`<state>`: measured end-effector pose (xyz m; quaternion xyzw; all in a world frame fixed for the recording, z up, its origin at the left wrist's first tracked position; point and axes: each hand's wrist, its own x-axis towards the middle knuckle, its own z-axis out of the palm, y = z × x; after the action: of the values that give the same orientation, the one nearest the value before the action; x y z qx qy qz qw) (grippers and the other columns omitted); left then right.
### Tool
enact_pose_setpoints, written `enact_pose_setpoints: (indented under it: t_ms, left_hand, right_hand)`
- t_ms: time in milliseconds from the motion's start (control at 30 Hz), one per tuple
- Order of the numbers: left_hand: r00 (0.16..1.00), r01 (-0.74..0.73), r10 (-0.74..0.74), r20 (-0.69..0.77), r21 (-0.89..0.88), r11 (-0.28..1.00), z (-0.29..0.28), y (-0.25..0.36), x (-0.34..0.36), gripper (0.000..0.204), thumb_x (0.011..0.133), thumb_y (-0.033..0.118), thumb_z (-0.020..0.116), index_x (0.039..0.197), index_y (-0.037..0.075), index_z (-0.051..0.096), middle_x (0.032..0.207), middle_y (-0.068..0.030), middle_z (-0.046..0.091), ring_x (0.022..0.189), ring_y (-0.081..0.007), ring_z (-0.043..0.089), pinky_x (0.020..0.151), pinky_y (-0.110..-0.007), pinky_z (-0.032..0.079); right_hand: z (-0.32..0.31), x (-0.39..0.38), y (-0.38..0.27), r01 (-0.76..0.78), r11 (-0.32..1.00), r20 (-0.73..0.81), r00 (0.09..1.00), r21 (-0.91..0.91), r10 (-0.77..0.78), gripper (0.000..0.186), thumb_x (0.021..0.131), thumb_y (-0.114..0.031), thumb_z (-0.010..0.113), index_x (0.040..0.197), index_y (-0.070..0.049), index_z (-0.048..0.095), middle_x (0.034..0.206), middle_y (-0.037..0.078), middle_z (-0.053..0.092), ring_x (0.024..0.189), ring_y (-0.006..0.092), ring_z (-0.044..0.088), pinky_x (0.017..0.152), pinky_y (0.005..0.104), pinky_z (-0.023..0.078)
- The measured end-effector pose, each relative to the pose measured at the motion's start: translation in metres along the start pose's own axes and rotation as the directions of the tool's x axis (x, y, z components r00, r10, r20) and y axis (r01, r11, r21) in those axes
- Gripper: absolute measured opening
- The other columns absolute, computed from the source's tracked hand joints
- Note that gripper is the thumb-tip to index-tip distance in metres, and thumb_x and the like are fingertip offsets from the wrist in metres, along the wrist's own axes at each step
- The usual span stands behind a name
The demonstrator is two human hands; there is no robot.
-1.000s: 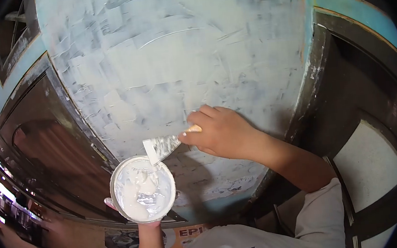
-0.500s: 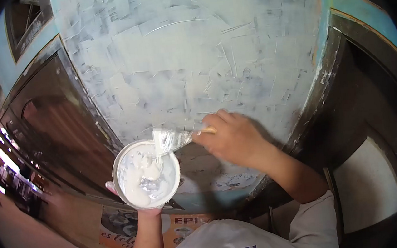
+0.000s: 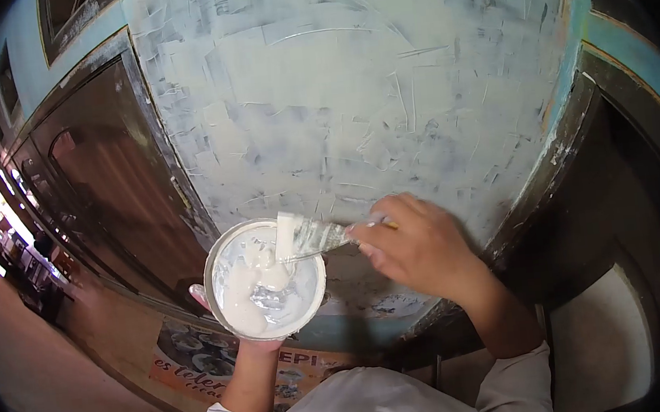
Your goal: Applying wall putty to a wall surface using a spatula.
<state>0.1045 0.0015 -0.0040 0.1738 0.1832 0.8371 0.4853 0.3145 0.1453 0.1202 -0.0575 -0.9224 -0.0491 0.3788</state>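
Observation:
My left hand [image 3: 260,344] holds up a round white tub [image 3: 322,292] from below and from its side; most of its fingers are hidden. White putty [image 3: 244,287] lies in a wet lump and smears inside the tub. My right hand [image 3: 417,241] is closed round the handle of a putty knife [image 3: 317,237]. The blade reaches over the tub's right rim, and a band of putty coats its end. In front of me stands a wall [image 3: 322,119] spread with rough, streaky whitish putty.
A dark wooden door [image 3: 108,172] flanks the wall on the left, and a dark door frame [image 3: 570,143] on the right. A printed banner [image 3: 194,366] lies low at the left. A pale curved panel [image 3: 605,338] stands at the lower right.
The view has shifted, so the wall and doors sit lower and further right. The blade end now carries a thicker band of putty, and my right hand has turned slightly.

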Motion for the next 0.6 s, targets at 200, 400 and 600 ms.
enact_pose_setpoints:
  t_ms: [200,400,600]
  left_hand:
    - [0.99,0.108,-0.09,0.105,-0.188,0.976,0.003,-0.005,0.003,0.12,0.07,0.094,0.047,0.155,0.01,0.03,0.154,-0.0232,0.036,0.136,-0.0485,0.042,0.108,-0.065,0.039]
    - [0.958,0.243,-0.16,0.239,-0.376,0.894,0.008,-0.006,0.001,0.123,0.068,0.093,0.051,0.156,0.01,0.027,0.154,-0.0263,0.034,0.134,-0.0534,0.041,0.103,-0.068,0.043]
    - [0.947,0.243,-0.15,0.283,-0.33,0.912,0.02,-0.006,-0.006,0.124,0.067,0.092,0.054,0.156,0.011,0.027,0.153,-0.0269,0.035,0.134,-0.0555,0.04,0.1,-0.073,0.043]
  right_hand:
    - [0.004,-0.003,0.014,-0.054,0.99,-0.019,0.998,-0.131,0.052,0.028,0.078,-0.012,0.072,0.105,-0.017,0.07,0.092,0.002,0.056,0.087,0.0209,0.06,0.07,0.0352,0.052]
    - [-0.009,0.003,0.011,-0.195,0.931,0.177,0.973,0.308,0.146,0.023,0.091,-0.012,0.064,0.114,-0.012,0.066,0.09,0.008,0.063,0.083,0.0259,0.066,0.071,0.0376,0.053]
    - [-0.006,0.008,0.024,-0.579,0.713,0.496,0.788,0.395,0.365,0.022,0.104,-0.023,0.049,0.119,-0.009,0.058,0.078,0.01,0.068,0.073,0.0228,0.069,0.07,0.0349,0.051]
